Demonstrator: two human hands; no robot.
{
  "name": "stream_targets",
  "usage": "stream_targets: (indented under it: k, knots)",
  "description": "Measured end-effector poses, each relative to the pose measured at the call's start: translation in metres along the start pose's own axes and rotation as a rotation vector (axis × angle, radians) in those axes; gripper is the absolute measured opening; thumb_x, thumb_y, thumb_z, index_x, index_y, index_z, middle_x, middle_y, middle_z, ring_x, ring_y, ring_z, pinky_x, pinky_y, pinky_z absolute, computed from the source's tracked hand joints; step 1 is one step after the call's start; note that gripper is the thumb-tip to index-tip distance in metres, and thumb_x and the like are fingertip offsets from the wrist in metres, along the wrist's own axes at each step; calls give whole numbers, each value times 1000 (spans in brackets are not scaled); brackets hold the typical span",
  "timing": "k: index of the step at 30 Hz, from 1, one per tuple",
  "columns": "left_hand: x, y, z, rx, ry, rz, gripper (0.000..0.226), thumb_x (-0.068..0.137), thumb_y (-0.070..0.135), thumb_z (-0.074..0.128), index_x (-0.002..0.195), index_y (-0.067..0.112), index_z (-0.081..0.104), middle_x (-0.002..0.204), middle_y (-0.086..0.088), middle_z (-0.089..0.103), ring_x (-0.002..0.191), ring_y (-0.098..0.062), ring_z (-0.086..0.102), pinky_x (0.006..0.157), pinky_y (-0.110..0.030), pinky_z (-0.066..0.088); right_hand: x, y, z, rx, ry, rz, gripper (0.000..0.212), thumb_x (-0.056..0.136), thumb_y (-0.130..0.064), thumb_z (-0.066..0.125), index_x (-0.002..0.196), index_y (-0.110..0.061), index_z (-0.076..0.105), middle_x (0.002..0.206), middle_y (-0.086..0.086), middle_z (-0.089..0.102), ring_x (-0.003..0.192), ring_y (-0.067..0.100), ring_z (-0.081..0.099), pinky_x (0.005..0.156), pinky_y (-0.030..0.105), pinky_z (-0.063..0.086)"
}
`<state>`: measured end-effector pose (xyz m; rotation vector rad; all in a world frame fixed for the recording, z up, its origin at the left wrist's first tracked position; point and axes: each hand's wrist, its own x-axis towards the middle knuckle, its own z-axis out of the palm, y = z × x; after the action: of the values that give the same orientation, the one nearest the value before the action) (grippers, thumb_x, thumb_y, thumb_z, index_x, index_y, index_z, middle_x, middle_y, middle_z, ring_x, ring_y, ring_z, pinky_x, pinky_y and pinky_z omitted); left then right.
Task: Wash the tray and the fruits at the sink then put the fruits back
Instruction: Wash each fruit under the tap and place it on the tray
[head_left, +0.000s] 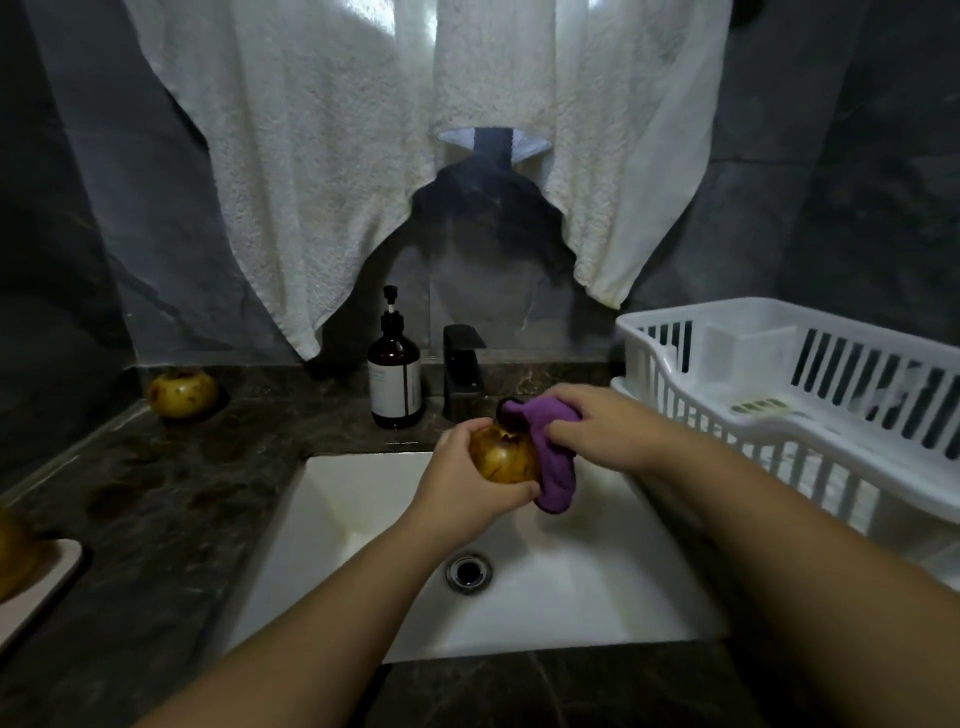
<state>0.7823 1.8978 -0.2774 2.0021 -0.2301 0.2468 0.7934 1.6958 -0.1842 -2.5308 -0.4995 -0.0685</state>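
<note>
Over the white sink (571, 613) my left hand (462, 483) grips a yellow-brown fruit (501, 454). My right hand (597, 428) holds a purple cloth (553, 467) bunched against the fruit's right side. A second fruit (182, 392) of the same kind sits on the dark counter at the back left. At the left edge of the view a third fruit (13, 556) lies on the pale tray (36, 592), both partly cut off.
A black faucet (462, 371) stands behind the sink with a brown pump bottle (394, 376) to its left. A white dish rack (810, 395) fills the counter on the right. White towels (363, 156) hang on the wall above. The drain (468, 571) is open.
</note>
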Motion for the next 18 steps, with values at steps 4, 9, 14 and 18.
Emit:
stream_targets:
  k: [4,9,14,18]
  knots:
    - [6,10,11,0,-42,14,88,64,40,97,132,43,43,134,11,44,107,-1,53,84,-16,45,1,6,-38,-137,-2,-13,27,96,-34,62,123,-34,57,115,5,61,100,21,62,91,41,53]
    - [28,41,36,26,-71,69,94,63,42,97,141,37,45,134,10,41,114,-8,51,89,-22,44,-1,16,-86,-90,75,61,40,92,-25,73,127,-32,54,107,-4,58,82,17,66,51,25,54]
    - [53,81,75,-63,-68,79,100,60,41,99,145,29,48,137,4,45,118,-14,55,99,-31,51,-3,42,-128,160,195,205,40,81,-8,84,107,-31,65,103,2,66,79,17,68,56,24,56]
    - [65,103,106,-98,-142,69,103,59,40,100,146,27,48,142,0,49,124,-20,57,108,-44,51,-12,72,-145,171,183,392,37,80,-12,85,112,-22,69,99,7,72,79,18,68,60,27,56]
